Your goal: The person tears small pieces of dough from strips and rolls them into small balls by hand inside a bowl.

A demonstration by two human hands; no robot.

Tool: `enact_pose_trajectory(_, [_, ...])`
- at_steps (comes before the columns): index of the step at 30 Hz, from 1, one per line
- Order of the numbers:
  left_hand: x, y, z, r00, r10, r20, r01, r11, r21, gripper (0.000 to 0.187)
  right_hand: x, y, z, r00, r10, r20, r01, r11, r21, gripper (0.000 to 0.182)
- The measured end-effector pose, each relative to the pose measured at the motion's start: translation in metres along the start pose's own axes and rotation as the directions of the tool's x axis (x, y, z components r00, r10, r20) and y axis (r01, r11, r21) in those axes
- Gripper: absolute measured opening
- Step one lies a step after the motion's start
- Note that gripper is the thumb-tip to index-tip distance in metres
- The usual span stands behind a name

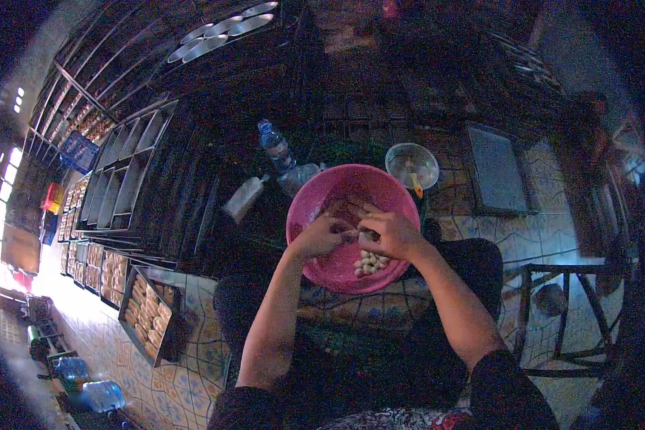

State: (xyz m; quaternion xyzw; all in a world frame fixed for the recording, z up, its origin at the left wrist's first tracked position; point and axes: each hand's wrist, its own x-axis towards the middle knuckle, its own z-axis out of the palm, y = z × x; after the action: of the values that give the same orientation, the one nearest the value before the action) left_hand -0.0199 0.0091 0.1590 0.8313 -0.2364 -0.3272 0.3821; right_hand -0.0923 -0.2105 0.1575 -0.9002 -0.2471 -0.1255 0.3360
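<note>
A round pink basin [315, 188] is between my knees. Several small pale balls [369, 264] lie together at its lower right inside. My left hand [321, 235] is inside the basin at the left, its fingers curled toward the middle, with a small pale piece at the fingertips. My right hand [390, 233] is over the right part of the basin, just above the balls, with fingers bent round something pale that is mostly hidden. The two hands nearly meet at their fingertips.
A metal bowl [412, 159] with an orange-handled tool stands behind the basin at the right. A plastic bottle [276, 147] and clear bags are behind left. Trays of bread-like pieces [147, 315] are at the left. A flat tray [499, 168] and a black metal frame [527, 315] are right.
</note>
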Motion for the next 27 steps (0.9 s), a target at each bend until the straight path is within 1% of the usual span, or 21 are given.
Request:
enact_pose_trajectory(2, [0.007, -0.017, 0.007, 0.991, 0.117, -0.068, -0.120, 0.992, -0.041, 0.028, 0.000, 0.001, -0.001, 1.000, -0.023, 0.012, 0.024, 0.999, -0.027, 0.025])
enact_pose_trajectory(3, [0.010, -0.021, 0.009, 0.991, 0.117, -0.071, -0.120, 0.992, -0.040, 0.028, 0.000, -0.001, -0.003, 1.000, -0.012, 0.015, 0.012, 1.000, -0.001, 0.026])
enact_pose_trajectory(5, [0.017, -0.031, 0.009, 0.975, 0.192, -0.113, -0.193, 0.981, 0.009, 0.027, 0.002, -0.005, -0.004, 1.000, -0.004, 0.017, 0.004, 1.000, 0.024, 0.028])
enact_pose_trajectory(6, [0.015, -0.026, 0.006, 0.974, 0.193, -0.115, -0.193, 0.981, 0.009, 0.027, 0.003, -0.012, -0.006, 0.998, 0.029, -0.058, -0.023, 0.995, 0.097, 0.028])
enact_pose_trajectory(7, [0.011, -0.018, 0.003, 0.992, 0.114, -0.048, -0.119, 0.985, -0.126, 0.028, 0.004, -0.016, -0.007, 0.989, 0.067, -0.129, -0.045, 0.984, 0.171, 0.029])
enact_pose_trajectory(8, [0.007, -0.011, 0.000, 0.999, 0.043, 0.030, -0.034, 0.967, -0.254, 0.029, 0.005, -0.016, -0.008, 0.990, 0.067, -0.128, -0.044, 0.984, 0.171, 0.029])
enact_pose_trajectory(10, [0.013, -0.016, 0.000, 0.998, 0.047, 0.029, -0.040, 0.977, -0.209, 0.029, 0.007, -0.015, -0.009, 0.996, 0.090, -0.014, -0.086, 0.980, 0.182, 0.029])
enact_pose_trajectory(11, [0.016, -0.019, 0.000, 0.998, 0.050, 0.029, -0.045, 0.986, -0.162, 0.030, 0.007, -0.012, -0.008, 0.996, 0.089, -0.015, -0.085, 0.980, 0.182, 0.029])
enact_pose_trajectory(12, [0.016, -0.020, 0.003, 0.998, 0.049, 0.029, -0.044, 0.986, -0.162, 0.030, 0.006, -0.008, -0.007, 1.000, 0.026, -0.005, -0.025, 0.990, 0.139, 0.028])
enact_pose_trajectory(13, [0.015, -0.021, 0.008, 0.993, 0.105, -0.048, -0.113, 0.968, -0.224, 0.028, 0.004, -0.004, -0.006, 0.999, -0.036, 0.006, 0.036, 0.995, 0.096, 0.026])
enact_pose_trajectory(14, [0.015, -0.022, 0.011, 0.980, 0.155, -0.128, -0.186, 0.942, -0.281, 0.027, 0.003, -0.001, -0.003, 0.999, -0.036, 0.006, 0.035, 0.995, 0.095, 0.026])
enact_pose_trajectory(15, [0.015, -0.022, 0.010, 0.979, 0.156, -0.127, -0.187, 0.941, -0.281, 0.027, 0.003, -0.002, -0.003, 0.999, -0.041, -0.011, 0.042, 0.996, 0.075, 0.027])
enact_pose_trajectory(17, [0.014, -0.021, 0.007, 0.998, 0.001, 0.057, 0.018, 0.945, -0.327, 0.025, 0.003, -0.003, -0.003, 0.998, -0.046, -0.030, 0.048, 0.997, 0.054, 0.028])
enact_pose_trajectory(18, [0.013, -0.019, 0.006, 0.998, 0.001, 0.058, 0.018, 0.945, -0.325, 0.025, 0.003, -0.006, -0.006, 1.000, -0.021, -0.015, 0.022, 0.999, 0.033, 0.029])
enact_pose_trajectory(20, [0.011, -0.014, 0.005, 0.994, -0.097, 0.052, 0.107, 0.956, -0.272, 0.025, 0.005, -0.012, -0.010, 1.000, 0.006, -0.002, -0.006, 1.000, 0.012, 0.030])
enact_pose_trajectory(21, [0.008, -0.008, 0.004, 0.994, -0.095, 0.053, 0.106, 0.957, -0.271, 0.025, 0.006, -0.015, -0.012, 0.999, 0.032, 0.022, -0.032, 0.999, 0.013, 0.032])
enact_pose_trajectory(23, [0.002, 0.003, 0.002, 0.999, 0.001, 0.035, 0.015, 0.892, -0.453, 0.023, 0.006, -0.013, -0.012, 0.997, 0.058, 0.044, -0.059, 0.998, 0.013, 0.034])
enact_pose_trajectory(24, [0.010, -0.009, 0.008, 0.999, 0.001, 0.035, 0.015, 0.892, -0.451, 0.023, 0.006, -0.009, -0.009, 0.999, 0.039, -0.004, -0.039, 0.995, 0.092, 0.033])
enact_pose_trajectory(25, [0.025, -0.034, 0.019, 0.998, 0.065, -0.004, -0.056, 0.827, -0.560, 0.023, 0.006, -0.006, -0.008, 0.998, 0.024, -0.053, -0.015, 0.985, 0.169, 0.032])
enact_pose_trajectory(26, [0.034, -0.047, 0.024, 0.991, 0.122, -0.049, -0.125, 0.744, -0.656, 0.023, 0.007, -0.006, -0.008, 0.998, 0.024, -0.054, -0.014, 0.985, 0.170, 0.032])
enact_pose_trajectory(27, [0.029, -0.041, 0.019, 0.991, 0.121, -0.049, -0.124, 0.745, -0.656, 0.023, 0.008, -0.005, -0.009, 0.997, -0.023, -0.072, 0.035, 0.985, 0.169, 0.030])
